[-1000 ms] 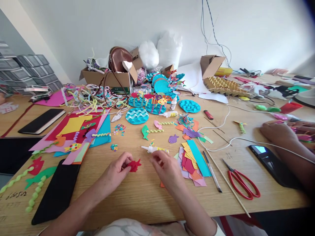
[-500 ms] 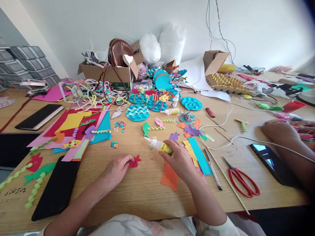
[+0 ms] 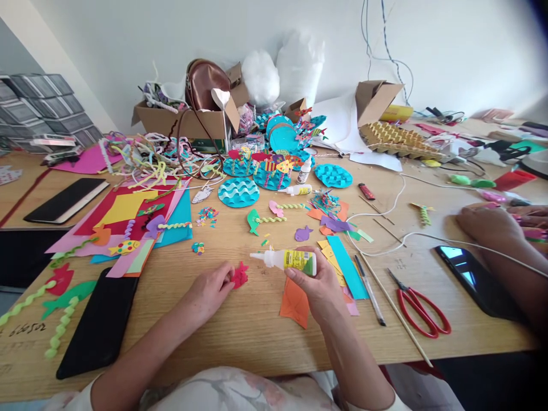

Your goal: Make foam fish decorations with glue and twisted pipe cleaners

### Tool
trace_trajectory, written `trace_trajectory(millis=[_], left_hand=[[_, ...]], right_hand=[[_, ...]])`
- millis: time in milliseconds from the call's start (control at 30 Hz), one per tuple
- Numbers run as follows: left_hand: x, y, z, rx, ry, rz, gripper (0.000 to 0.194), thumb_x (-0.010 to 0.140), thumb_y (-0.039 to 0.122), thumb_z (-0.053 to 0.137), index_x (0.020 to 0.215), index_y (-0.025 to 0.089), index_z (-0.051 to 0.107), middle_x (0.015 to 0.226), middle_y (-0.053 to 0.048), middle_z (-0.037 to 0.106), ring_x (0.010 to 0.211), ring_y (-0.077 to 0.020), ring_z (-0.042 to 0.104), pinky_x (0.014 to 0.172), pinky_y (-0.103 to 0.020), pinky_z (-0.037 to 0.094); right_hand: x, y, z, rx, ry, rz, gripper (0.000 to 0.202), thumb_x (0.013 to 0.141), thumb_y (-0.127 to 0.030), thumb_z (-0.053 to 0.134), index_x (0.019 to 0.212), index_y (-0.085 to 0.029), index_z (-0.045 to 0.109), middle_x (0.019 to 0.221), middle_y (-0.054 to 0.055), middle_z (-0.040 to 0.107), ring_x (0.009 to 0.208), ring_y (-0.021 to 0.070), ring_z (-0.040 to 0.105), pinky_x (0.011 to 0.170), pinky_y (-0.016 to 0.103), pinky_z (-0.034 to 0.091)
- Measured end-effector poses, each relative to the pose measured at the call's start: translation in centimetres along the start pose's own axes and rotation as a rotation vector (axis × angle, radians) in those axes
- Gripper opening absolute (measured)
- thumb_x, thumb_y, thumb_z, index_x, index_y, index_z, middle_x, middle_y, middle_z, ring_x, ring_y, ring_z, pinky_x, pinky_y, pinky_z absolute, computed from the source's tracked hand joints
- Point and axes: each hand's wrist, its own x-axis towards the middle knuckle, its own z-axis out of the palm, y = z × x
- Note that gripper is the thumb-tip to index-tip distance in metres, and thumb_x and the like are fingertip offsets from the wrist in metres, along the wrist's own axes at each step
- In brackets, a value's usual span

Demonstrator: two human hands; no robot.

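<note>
My left hand (image 3: 215, 288) pinches the edge of a small red fish cutout (image 3: 240, 275) just above the wooden table. In my right hand (image 3: 323, 285) is a clear glue bottle (image 3: 295, 261) with a yellow and green label, lying nearly level. Its white nozzle points left, over the space beside the red cutout and not touching it. An orange paper piece (image 3: 293, 302) lies under and beside my right hand. A purple fish cutout (image 3: 303, 233) and a green fish cutout (image 3: 253, 221) with a twisted stem rest farther back.
Red-handled scissors (image 3: 422, 311), a pen (image 3: 370, 290) and a thin wooden stick (image 3: 396, 308) lie at the right. Another person's hands (image 3: 490, 228) are at the far right, near a phone (image 3: 475, 282). Colored sheets (image 3: 124, 208) and a black case (image 3: 99, 325) lie left.
The glue bottle has turned from slanted to nearly level and moved slightly right with my right hand. The red cutout has turned and shifted slightly right, showing more beyond my left fingertips.
</note>
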Motion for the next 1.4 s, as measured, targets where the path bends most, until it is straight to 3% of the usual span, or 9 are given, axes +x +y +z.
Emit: trace_trajectory(millis=[167,333,567,900,1400], left_hand=[[-0.3,0.0,-0.3,0.103,-0.017,0.051,0.012,0.085,0.015,0.047,0.083,0.019,0.058,0.082,0.0,0.065,0.075,-0.0152,0.061,0.064,-0.023,0.04],[-1.1,-0.8,-0.3,0.195,0.083,0.221,0.011,0.084,0.012,0.052,0.083,0.017,0.061,0.085,-0.003,0.064,0.082,-0.0171,0.058,0.072,-0.027,0.044],[-0.8,-1.6,1.0,0.272,0.195,0.443,0.015,0.087,0.014,0.05,0.079,0.017,0.063,0.082,-0.003,0.062,0.079,-0.0165,0.054,0.071,-0.029,0.047],[-1.5,-1.4,-0.1,0.229,0.125,0.577,0.025,0.092,0.013,0.039,0.097,0.017,0.062,0.101,-0.006,0.064,0.097,-0.0175,0.054,0.085,-0.034,0.048],[-2.5,-0.7,2.0,0.379,0.24,0.474,0.023,0.09,0.016,0.041,0.101,0.016,0.062,0.101,-0.008,0.064,0.094,-0.0213,0.056,0.081,-0.04,0.051]], right_hand=[[-0.1,0.4,1.2,0.17,-0.029,0.041,0.038,0.055,-0.034,0.079,0.084,-0.022,0.057,0.074,-0.003,0.064,0.068,0.0154,0.057,0.06,0.025,0.044],[-0.1,0.4,1.7,0.112,-0.025,0.007,0.034,0.058,-0.032,0.078,0.083,-0.022,0.057,0.072,-0.004,0.063,0.066,0.0147,0.056,0.059,0.025,0.044],[0.1,1.2,2.2,0.25,-0.083,-0.036,0.031,0.061,-0.035,0.077,0.084,-0.022,0.059,0.079,0.0,0.065,0.076,0.0174,0.06,0.069,0.029,0.049],[-0.4,2.0,2.3,-0.056,-0.149,-0.111,0.027,0.07,-0.041,0.069,0.083,-0.019,0.059,0.081,0.003,0.063,0.075,0.0184,0.058,0.068,0.03,0.047],[0.0,1.7,3.6,-0.25,-0.158,-0.225,0.02,0.068,-0.035,0.07,0.073,-0.021,0.058,0.068,-0.004,0.056,0.067,0.0148,0.05,0.063,0.026,0.039]])
